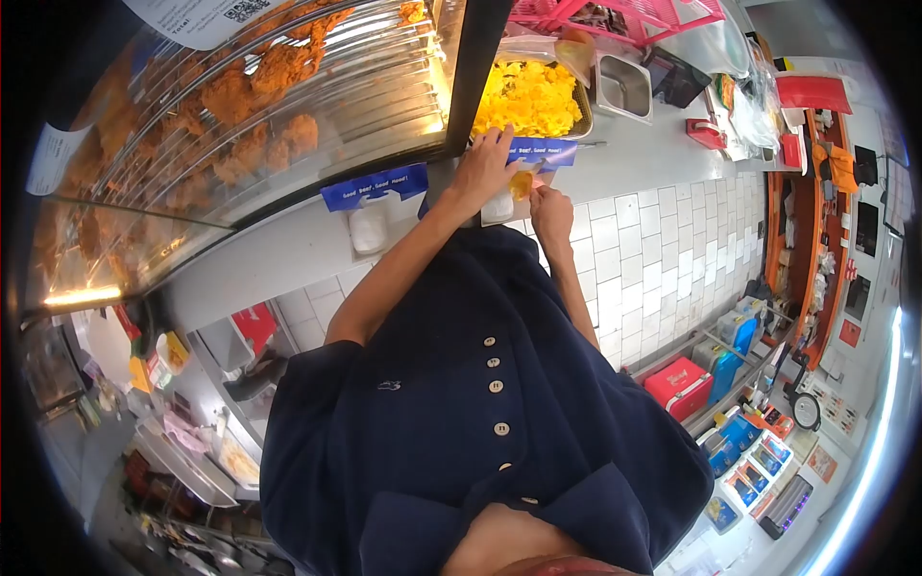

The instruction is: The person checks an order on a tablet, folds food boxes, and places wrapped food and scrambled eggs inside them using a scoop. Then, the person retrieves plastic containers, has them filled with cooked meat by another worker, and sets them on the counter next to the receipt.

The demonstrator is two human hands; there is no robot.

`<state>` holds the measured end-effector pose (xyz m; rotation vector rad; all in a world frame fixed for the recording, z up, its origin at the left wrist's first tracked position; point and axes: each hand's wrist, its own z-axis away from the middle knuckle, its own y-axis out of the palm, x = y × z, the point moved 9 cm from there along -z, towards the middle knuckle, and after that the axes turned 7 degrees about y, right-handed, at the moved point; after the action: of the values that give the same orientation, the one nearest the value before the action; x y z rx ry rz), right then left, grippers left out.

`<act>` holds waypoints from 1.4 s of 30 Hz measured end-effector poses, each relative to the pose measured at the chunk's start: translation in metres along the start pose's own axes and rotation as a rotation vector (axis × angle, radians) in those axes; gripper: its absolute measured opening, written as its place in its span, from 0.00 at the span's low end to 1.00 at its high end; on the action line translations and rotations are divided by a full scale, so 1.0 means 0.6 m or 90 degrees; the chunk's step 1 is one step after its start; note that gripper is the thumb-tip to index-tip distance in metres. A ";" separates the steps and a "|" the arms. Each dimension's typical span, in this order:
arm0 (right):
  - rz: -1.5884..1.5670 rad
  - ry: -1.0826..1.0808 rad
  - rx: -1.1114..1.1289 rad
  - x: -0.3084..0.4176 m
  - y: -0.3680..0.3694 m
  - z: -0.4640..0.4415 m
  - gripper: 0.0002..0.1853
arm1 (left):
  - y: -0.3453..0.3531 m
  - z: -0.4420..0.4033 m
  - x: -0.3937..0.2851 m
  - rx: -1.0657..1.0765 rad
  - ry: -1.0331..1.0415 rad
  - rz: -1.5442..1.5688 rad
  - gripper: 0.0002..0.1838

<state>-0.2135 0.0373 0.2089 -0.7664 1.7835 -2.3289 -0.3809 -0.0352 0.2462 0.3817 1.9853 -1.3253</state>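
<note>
My left hand (483,171) lies across a blue printed paper sleeve (543,152), its fingers curled over the sleeve's far edge. Below the sleeve, a white wrapped bundle (498,207) shows between my hands. My right hand (552,213) is closed in a pinch beside a small yellow-orange piece (521,185), whose kind I cannot make out. To the left, a second blue sleeve (375,186) lies on the counter with another white bundle (368,228) against it. Just beyond my left fingertips is a tray heaped with yellow food pieces (528,94).
A glass display case (230,206) with fried chicken on racks stands at the left. Past the yellow food sit a metal pan (624,86) and a pink basket (624,17). A red box (680,386) is at the lower right, beyond the tiled floor (663,245).
</note>
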 end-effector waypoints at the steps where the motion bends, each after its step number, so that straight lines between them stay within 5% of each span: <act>1: 0.001 -0.001 0.001 -0.003 -0.001 -0.001 0.15 | -0.001 0.000 -0.002 -0.003 0.005 0.000 0.35; 13: -0.054 -0.069 -0.017 -0.007 -0.006 0.006 0.15 | 0.005 0.001 0.002 -0.003 0.000 -0.002 0.35; 16: -0.181 -0.022 -0.015 -0.041 -0.022 0.004 0.17 | 0.001 0.000 0.001 -0.007 0.007 -0.010 0.34; 18: -0.510 0.247 0.223 -0.083 -0.004 0.027 0.16 | -0.005 0.003 -0.003 -0.002 0.003 -0.005 0.33; 24: -0.762 0.211 0.290 -0.072 -0.129 0.032 0.11 | -0.016 0.022 -0.023 0.010 0.008 0.024 0.28; 28: -0.626 0.090 0.227 -0.011 -0.199 -0.072 0.13 | -0.010 0.052 -0.045 0.030 0.064 0.023 0.24; 35: -0.006 -0.258 0.015 0.084 -0.067 -0.277 0.18 | -0.022 0.073 -0.055 0.037 0.075 0.016 0.24; 42: 0.009 -0.213 0.003 0.161 0.026 -0.323 0.18 | -0.027 0.074 -0.059 0.032 0.062 0.012 0.22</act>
<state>-0.3879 0.1653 0.1902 -1.0649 1.6310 -2.0449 -0.3479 -0.0768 0.2720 0.4965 2.0256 -1.3701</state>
